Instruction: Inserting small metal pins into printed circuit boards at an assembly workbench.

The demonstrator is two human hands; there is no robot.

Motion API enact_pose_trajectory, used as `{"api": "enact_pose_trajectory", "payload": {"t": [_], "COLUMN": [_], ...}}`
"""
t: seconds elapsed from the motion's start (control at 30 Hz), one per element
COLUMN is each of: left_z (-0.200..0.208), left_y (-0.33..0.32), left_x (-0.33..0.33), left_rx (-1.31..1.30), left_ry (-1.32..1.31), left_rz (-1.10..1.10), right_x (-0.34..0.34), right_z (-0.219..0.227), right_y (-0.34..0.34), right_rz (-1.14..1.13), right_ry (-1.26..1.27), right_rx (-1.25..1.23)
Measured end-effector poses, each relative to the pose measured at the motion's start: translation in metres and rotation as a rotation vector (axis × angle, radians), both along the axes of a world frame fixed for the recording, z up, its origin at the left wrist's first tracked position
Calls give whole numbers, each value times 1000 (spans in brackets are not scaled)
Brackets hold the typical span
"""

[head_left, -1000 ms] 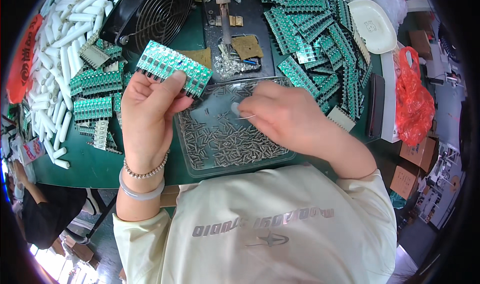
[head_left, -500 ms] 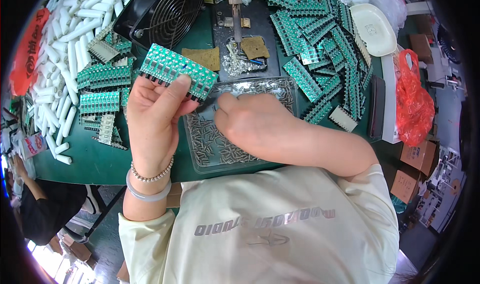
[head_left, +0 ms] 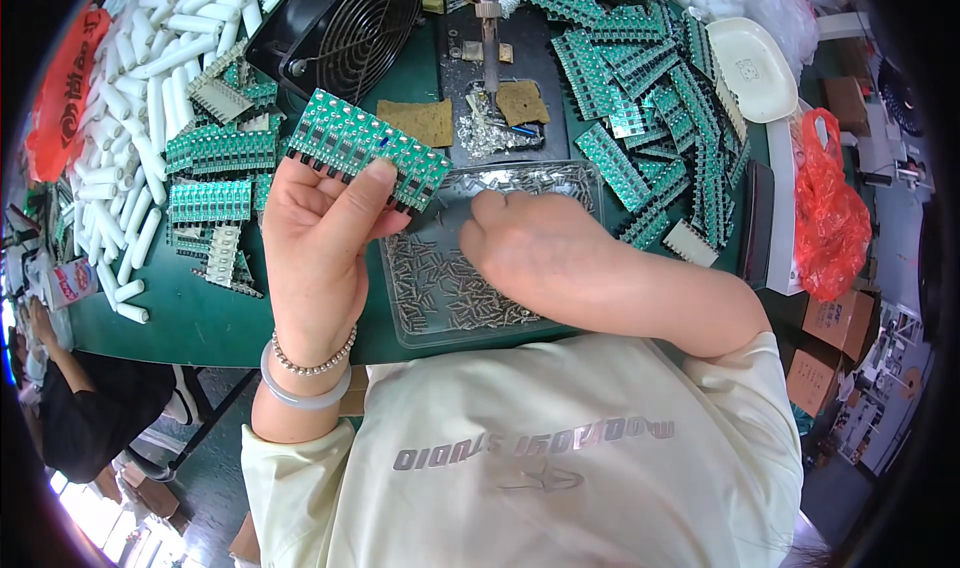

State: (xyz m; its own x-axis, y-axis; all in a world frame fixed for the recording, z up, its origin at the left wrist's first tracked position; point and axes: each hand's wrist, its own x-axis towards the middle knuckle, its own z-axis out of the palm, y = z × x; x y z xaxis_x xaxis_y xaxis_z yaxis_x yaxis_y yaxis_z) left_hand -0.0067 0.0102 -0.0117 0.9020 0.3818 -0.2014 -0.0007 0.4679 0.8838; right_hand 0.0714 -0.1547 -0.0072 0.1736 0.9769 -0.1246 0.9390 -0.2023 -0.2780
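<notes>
My left hand [head_left: 325, 228] is closed around a green circuit board panel [head_left: 370, 151], thumb on top and fingers beneath. The panel is held tilted, with a row of black parts along its lower edge. Below it and to the right lies a clear plastic tray [head_left: 408, 330] of small metal pins [head_left: 480, 303]. Over this tray my right hand [head_left: 530, 243] is closed, thumb and fingertips pressed together, a short way right of the panel. Whatever those fingertips hold, if anything, is too small or hidden to make out.
Beyond the tray stands a soldering iron [head_left: 490, 53] over a dark base, beside brown sponges [head_left: 415, 123]. A black fan [head_left: 345, 33] is at the back left. White tubes [head_left: 150, 118] pile up at left; more boards [head_left: 640, 98] heap at right, near a cream dish [head_left: 752, 68].
My right hand has shifted slightly to the right over the tray, away from the panel. My left hand keeps its grip on the panel. The whole view has moved a little.
</notes>
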Motion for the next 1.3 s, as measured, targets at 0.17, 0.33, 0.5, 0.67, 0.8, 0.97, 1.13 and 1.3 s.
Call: {"api": "enact_pose_trajectory", "payload": {"t": [0.17, 0.33, 0.5, 0.67, 0.8, 0.97, 1.13, 1.3], "left_z": [0, 0, -6, -2, -3, -3, -6, -28], "left_y": [2, 7, 5, 1, 0, 2, 12, -4], "left_x": [2, -1, 0, 1, 1, -2, -14, -33], "left_rx": [-39, -66, -38, -74, -74, 66, -322, -1205], "left_ry": [8, -18, -3, 21, 24, -11, -18, -142], "left_rz": [16, 21, 28, 18, 24, 71, -40, -248], "right_x": [20, 29, 19, 8, -1, -6, 10, 2], "right_z": [-8, -9, -6, -9, -7, -5, -1, 16], "right_y": [-18, -27, -22, -9, 2, 11, -3, -3], "right_rz": [-120, -219, -88, -94, -105, -163, -139, -220], "right_ry": [36, 123, 128, 162, 167, 149, 331, 556], "right_rx": [76, 207, 124, 137, 57, -36, 206, 582]}}
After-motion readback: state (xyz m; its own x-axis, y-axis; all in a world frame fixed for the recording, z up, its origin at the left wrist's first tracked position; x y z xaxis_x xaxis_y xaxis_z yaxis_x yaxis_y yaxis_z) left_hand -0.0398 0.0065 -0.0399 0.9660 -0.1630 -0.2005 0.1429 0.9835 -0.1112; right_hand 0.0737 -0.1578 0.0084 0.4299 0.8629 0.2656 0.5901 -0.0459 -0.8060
